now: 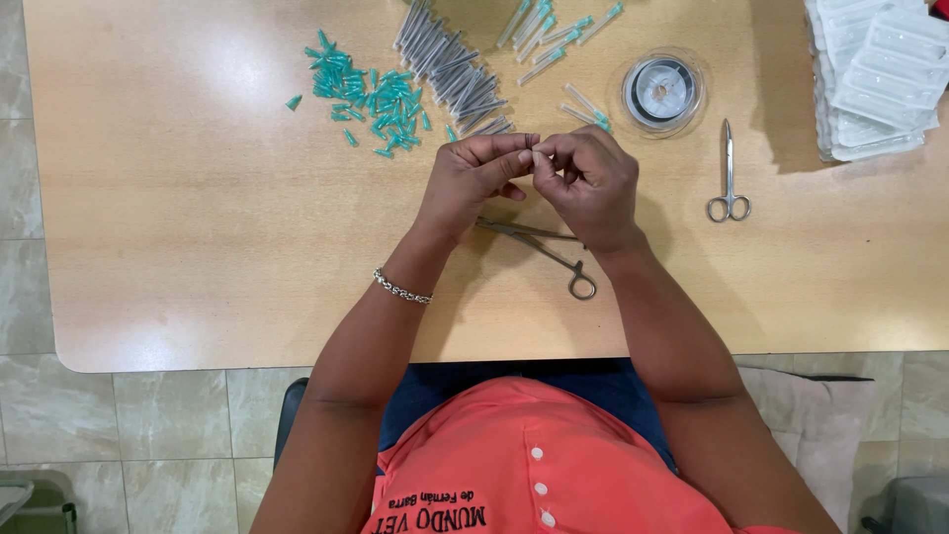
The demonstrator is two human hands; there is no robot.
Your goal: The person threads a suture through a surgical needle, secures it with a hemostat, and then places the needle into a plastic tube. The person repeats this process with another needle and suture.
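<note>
A: What are the hands doing?
B: The left hand (473, 168) and right hand (590, 178) pinch together on something tiny above the forceps (542, 249)

A: How far along?
B: A few capped tubes (557, 40) look finished; the teal caps (371, 99) and grey tubes (455, 69) remain piled

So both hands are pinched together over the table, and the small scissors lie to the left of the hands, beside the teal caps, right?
Not quite. The head view shows the scissors to the right of the hands, below the spool. Both hands are pinched together over the table.
</note>
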